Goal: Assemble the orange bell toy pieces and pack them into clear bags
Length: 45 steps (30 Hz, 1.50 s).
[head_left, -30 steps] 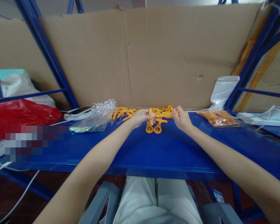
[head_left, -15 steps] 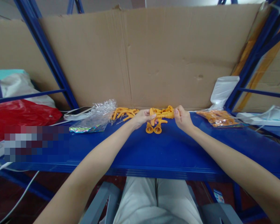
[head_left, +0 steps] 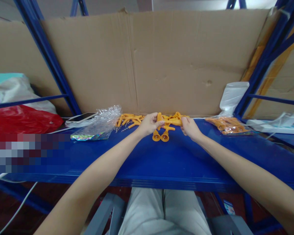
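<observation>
A yellow plastic corkscrew point(head_left: 171, 122) is held level between my two hands above the blue shelf. My left hand point(head_left: 148, 125) is closed around its T-shaped handle end. The wide end of its body is covered by my right hand point(head_left: 189, 127), whose fingers are wrapped round it. Just below lie two bell-shaped yellow bodies point(head_left: 164, 136), open ends facing me. Behind the held corkscrew is a pile of more yellow parts point(head_left: 177, 115). Left of my left hand lie several yellow handles point(head_left: 128, 118) with metal spiral worms point(head_left: 125, 127).
A clear plastic bag point(head_left: 95, 127) lies on the left of the blue shelf point(head_left: 147, 163), near a phone and white cable. A bag of yellow corkscrew parts point(head_left: 229, 125) and a white power strip point(head_left: 271, 126) are at right. Cardboard point(head_left: 161, 62) stands behind.
My right hand has moved slightly left and down along the corkscrew, and its grip has turned. My left hand still holds the handle end. The view has shifted slightly.
</observation>
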Motion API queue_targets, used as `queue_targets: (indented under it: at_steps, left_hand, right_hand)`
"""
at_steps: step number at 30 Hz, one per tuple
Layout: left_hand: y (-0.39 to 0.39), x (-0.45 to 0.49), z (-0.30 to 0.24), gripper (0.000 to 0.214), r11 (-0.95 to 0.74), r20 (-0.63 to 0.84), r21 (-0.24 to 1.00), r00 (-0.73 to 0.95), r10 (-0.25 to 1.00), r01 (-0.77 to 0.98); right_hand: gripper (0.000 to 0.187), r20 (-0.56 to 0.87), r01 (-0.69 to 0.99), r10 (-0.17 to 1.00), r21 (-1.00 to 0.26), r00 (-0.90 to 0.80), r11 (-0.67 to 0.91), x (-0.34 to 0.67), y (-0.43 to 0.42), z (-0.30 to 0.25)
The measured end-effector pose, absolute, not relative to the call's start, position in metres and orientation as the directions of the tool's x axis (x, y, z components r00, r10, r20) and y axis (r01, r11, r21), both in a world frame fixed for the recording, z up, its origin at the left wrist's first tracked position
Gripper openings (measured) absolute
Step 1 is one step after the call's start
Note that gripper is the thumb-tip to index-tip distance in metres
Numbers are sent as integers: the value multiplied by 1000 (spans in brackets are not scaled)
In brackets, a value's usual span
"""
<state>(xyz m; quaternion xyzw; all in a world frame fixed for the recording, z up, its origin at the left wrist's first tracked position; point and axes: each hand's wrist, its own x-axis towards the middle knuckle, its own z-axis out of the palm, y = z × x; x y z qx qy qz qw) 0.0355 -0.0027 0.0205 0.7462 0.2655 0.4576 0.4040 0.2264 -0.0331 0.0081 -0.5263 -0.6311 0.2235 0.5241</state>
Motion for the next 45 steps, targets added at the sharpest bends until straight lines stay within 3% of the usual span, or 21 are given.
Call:
queue_targets:
  at_steps: [2, 5, 8, 14, 20, 26, 34, 39, 45]
  left_hand:
    - [0, 34, 21, 24, -522, 453, 853, 453, 768, 31]
    - [4, 29, 22, 26, -497, 433, 867, 460, 776, 23]
    - [9, 24, 21, 28, -473, 410, 881, 464, 786, 23]
    - [14, 17, 20, 32, -460, 387, 887, 496, 777, 29]
    - [15, 13, 21, 29, -476, 395, 878, 498, 772, 41]
    - [18, 11, 20, 34, -495, 410, 868, 509, 757, 38]
    - [13, 13, 21, 34, -507, 424, 861, 503, 753, 33]
    - [10, 14, 24, 32, -535, 442, 843, 494, 749, 57]
    - [7, 16, 26, 32, -544, 443, 837, 503, 742, 65]
  right_hand:
    - [28, 251, 298, 964, -930, 86, 216, 225, -35, 15]
    - [34, 167, 281, 985, -944, -52, 175, 231, -37, 24]
    - [30, 279, 338, 945, -884, -171, 323, 244, -35, 27]
    - [53, 472, 388, 793, -696, -386, 604, 262, -25, 19]
    - [51, 552, 554, 753, -523, -359, 648, 260, -24, 18]
    - [48, 613, 607, 711, -432, -345, 667, 258, -28, 20]
    - [47, 518, 464, 759, -600, -395, 651, 256, -32, 20]
    - [47, 409, 368, 829, -755, -382, 542, 256, -33, 22]
    - [40, 308, 318, 872, -842, -381, 436, 257, -37, 27]
